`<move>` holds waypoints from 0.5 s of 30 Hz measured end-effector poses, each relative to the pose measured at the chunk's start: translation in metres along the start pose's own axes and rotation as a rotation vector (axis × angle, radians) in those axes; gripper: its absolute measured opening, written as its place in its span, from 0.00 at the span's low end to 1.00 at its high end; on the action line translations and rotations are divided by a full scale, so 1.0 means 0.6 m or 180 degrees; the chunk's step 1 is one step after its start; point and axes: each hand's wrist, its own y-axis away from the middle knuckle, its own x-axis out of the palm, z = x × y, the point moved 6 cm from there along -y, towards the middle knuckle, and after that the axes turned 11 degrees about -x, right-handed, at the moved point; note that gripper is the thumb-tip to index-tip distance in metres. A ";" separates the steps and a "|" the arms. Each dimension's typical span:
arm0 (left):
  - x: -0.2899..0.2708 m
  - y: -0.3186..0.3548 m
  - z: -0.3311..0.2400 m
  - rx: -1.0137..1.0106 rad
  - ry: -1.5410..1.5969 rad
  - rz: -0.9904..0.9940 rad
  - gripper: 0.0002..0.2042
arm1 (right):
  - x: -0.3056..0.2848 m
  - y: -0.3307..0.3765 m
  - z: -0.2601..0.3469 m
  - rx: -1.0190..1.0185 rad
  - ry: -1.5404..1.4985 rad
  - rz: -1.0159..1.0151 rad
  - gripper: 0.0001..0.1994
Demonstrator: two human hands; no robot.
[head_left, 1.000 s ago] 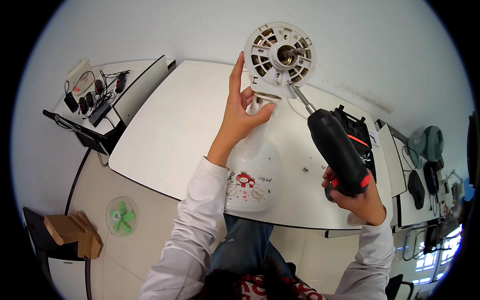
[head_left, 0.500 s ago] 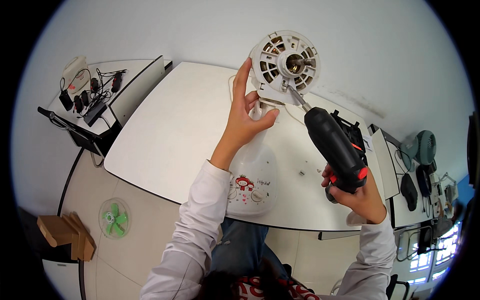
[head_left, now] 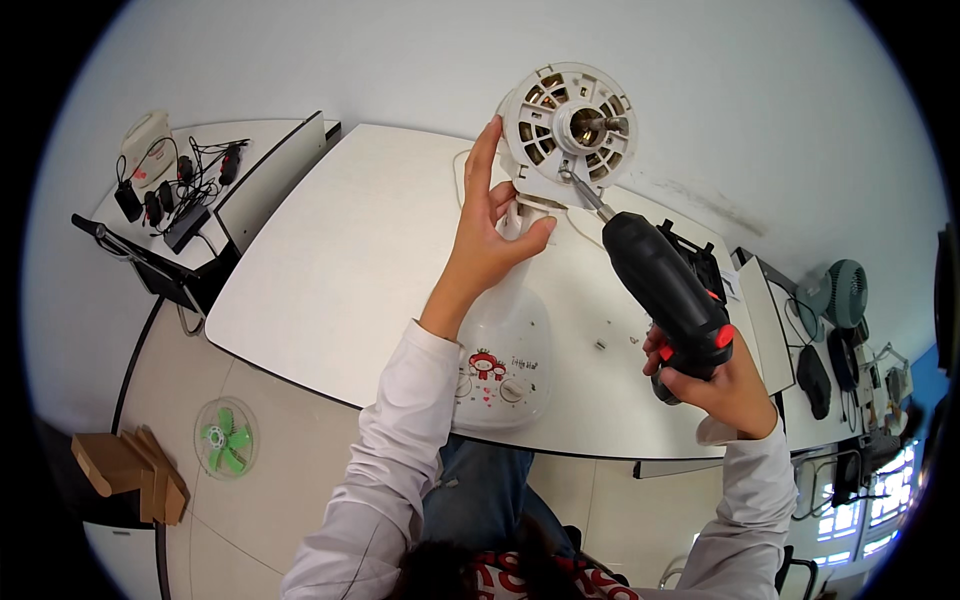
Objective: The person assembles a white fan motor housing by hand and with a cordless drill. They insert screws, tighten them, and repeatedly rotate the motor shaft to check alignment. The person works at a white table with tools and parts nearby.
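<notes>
Steadying the fan (head_left: 507, 300), upright on the table (head_left: 330, 270), the left hand (head_left: 485, 235) clasps it just under the head (head_left: 545, 128) — likely to resist the driver (head_left: 662, 280), which the right hand (head_left: 722, 392) grips slanted, bit (head_left: 588, 194) at the head's lower face.

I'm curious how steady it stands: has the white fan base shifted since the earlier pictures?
No: the white fan base sits at the same spot by the near edge of the table.

Passage above left tabletop (head_left: 320, 280), fan base (head_left: 508, 335) mid-table, power screwdriver (head_left: 662, 275) barring right
</notes>
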 end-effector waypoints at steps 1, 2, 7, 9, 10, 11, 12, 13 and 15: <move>0.001 0.001 0.000 -0.0025 -0.0007 -0.0005 0.49 | -0.001 0.000 -0.001 -0.0007 0.0019 0.0005 0.17; 0.002 0.002 0.000 -0.0050 -0.0013 -0.0011 0.49 | -0.002 0.000 -0.001 -0.0019 0.0031 0.0029 0.17; 0.002 0.001 -0.002 0.0026 -0.0062 -0.0031 0.49 | -0.010 -0.005 0.001 -0.0005 -0.0126 0.0097 0.16; 0.005 0.000 -0.002 0.0057 -0.0044 -0.0048 0.48 | -0.009 -0.005 0.000 -0.0057 -0.0264 0.0002 0.16; 0.007 0.000 -0.003 0.0080 -0.0041 -0.0064 0.48 | -0.009 -0.005 -0.001 -0.0085 -0.0334 -0.0045 0.15; 0.008 0.000 -0.004 0.0104 -0.0037 -0.0081 0.48 | -0.008 -0.005 -0.002 -0.0077 -0.0272 -0.0016 0.15; 0.008 0.000 -0.003 0.0085 -0.0038 -0.0085 0.48 | -0.008 -0.006 -0.004 -0.0069 -0.0217 0.0012 0.15; 0.008 0.000 -0.003 0.0067 -0.0038 -0.0089 0.48 | -0.008 -0.007 -0.005 -0.0061 -0.0161 0.0040 0.15; 0.008 -0.002 -0.002 0.0041 -0.0046 -0.0102 0.47 | -0.008 -0.008 -0.002 -0.0186 -0.0183 -0.0003 0.15</move>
